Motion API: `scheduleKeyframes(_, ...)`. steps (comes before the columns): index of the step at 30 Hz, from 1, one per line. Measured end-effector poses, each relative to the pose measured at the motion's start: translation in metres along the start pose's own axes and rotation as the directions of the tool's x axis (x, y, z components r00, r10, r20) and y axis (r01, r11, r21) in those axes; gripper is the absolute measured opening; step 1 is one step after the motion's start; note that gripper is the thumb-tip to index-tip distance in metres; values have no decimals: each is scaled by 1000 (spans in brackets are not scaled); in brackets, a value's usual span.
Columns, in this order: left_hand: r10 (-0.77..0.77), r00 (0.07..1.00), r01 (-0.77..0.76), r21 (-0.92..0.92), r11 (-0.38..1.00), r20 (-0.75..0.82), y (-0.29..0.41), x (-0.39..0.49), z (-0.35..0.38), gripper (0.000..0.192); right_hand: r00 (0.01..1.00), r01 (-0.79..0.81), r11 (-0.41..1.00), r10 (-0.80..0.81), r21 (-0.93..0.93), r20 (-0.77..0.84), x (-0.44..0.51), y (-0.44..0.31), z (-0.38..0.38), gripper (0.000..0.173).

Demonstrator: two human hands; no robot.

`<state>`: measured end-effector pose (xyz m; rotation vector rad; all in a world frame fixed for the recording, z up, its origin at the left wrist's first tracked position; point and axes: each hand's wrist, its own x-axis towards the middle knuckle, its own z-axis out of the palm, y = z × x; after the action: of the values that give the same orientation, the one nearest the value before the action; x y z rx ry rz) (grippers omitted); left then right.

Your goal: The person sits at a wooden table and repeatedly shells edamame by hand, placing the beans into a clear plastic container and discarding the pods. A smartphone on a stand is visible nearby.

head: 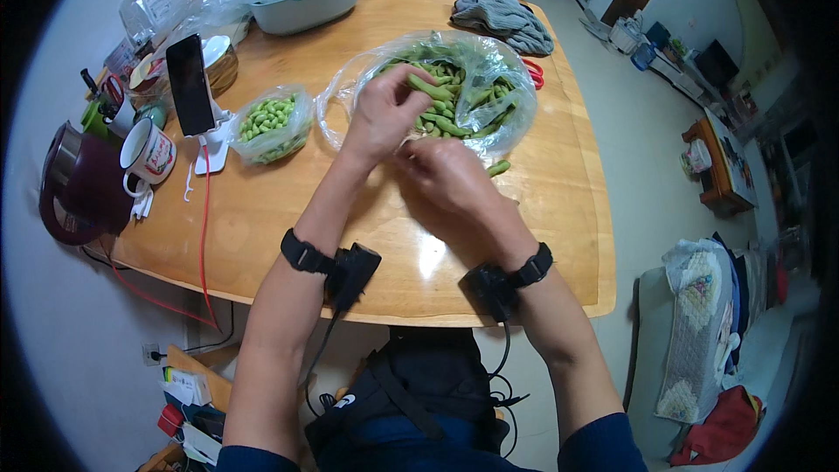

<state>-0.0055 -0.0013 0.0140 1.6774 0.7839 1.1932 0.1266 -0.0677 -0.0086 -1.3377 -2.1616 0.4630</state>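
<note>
A clear plastic bag of green soybean pods lies spread open on the wooden table. At its near left edge, my left hand pinches one green pod between thumb and fingers. My right hand is just below and beside it, its fingers curled and turned away; whether anything is in them is hidden. A loose pod lies on the table near the bag's lower edge. Left of my hands stands a smaller clear bag of shelled green beans.
To the left are a phone on a white stand with a red cable, an enamel mug and a dark kettle. A pale basin under plastic, a grey knitted cloth and red-handled scissors lie farther back.
</note>
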Motion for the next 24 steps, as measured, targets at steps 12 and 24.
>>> scheduleKeyframes(12, -32, 944, 136, -298, 945, 328, 4, 0, -12, 21, 994, 28, 997, -36, -75, -107, -1, -1, 7, 10)
scheduleKeyframes(24, -52, 964, -163, 736, 657, 260, -18, -7, -36, 16, 899, -158, 979, 197, 129, -391, 7, 10, -7, 15)
